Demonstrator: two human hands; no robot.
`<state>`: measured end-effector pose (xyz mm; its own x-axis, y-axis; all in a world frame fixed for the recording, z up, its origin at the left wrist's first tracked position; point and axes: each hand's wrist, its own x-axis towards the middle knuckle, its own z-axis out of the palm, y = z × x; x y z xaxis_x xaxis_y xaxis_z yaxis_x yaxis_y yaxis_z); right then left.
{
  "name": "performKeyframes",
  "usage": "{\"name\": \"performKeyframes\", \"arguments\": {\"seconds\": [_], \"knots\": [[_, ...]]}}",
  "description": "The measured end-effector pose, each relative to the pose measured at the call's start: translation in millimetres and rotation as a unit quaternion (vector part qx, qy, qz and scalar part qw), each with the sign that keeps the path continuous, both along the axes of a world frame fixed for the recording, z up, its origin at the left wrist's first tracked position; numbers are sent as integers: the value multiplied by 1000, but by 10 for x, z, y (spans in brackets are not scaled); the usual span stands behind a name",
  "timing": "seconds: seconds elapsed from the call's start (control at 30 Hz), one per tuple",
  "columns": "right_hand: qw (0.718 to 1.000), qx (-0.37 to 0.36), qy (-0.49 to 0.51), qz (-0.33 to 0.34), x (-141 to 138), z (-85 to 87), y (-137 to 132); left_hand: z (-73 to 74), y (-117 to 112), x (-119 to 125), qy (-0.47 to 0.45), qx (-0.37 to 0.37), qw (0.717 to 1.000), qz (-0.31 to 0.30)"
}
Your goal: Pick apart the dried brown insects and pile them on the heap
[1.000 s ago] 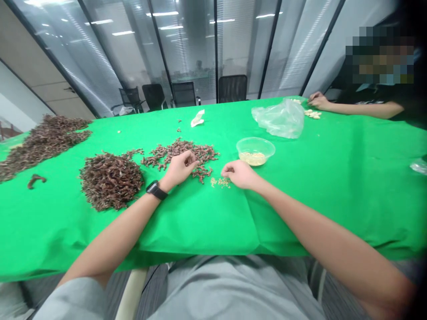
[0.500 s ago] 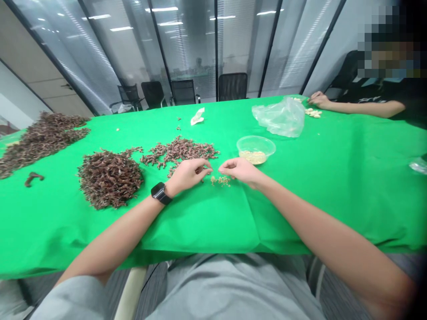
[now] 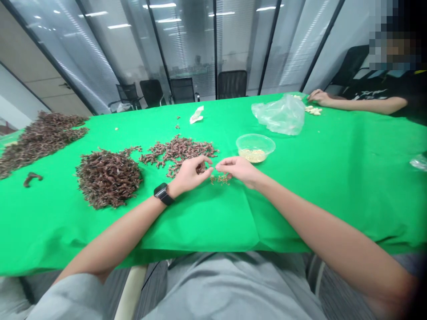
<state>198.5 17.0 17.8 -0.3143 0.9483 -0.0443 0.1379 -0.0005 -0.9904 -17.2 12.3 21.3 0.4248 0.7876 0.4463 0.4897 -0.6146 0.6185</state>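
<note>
Mid-table, just in front of both hands, small pale seeds (image 3: 220,179) lie loose on the green cloth (image 3: 207,222) in a little cluster, partly covered by fingers. Left hand (image 3: 194,172) is just left of them, grip curled, thumb and forefinger tips close together; can't tell if anything small sits between. Right hand (image 3: 237,170) is over the right side of the cluster, grip nearly pinched, fingertips pointing at the left hand; contents too small to make out. Hands near each other, small gap.

Loose brown bits (image 3: 176,149) spread behind and left of the left hand, some seen through its curl. Clear plastic bowl (image 3: 263,144) just behind the right hand, pale seeds in the bottom. Dark watch (image 3: 163,194) on left wrist. Further left: round brown pile (image 3: 108,180), then single curved brown piece (image 3: 32,178), long brown heap (image 3: 43,138) at the edge. Far side: white scrap (image 3: 196,115), clear plastic bag (image 3: 280,116). Right of the bag, co-worker's hand (image 3: 319,97) rests near off-white pieces (image 3: 313,110).
</note>
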Motion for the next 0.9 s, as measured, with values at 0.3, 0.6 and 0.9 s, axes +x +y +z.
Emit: {"name": "performKeyframes", "arguments": {"seconds": [0.3,0.6,0.9], "knots": [[964,247,-66,-78,-38,0,7,-44,87,-4,-254,-316,910,-89],[920,358,-119,-103,-77,-11,-74,-26,52,9,-262,-358,894,-61],[857,476,-175,-84,-100,-59,-72,-86,62,23,-303,-371,871,-109]]}}
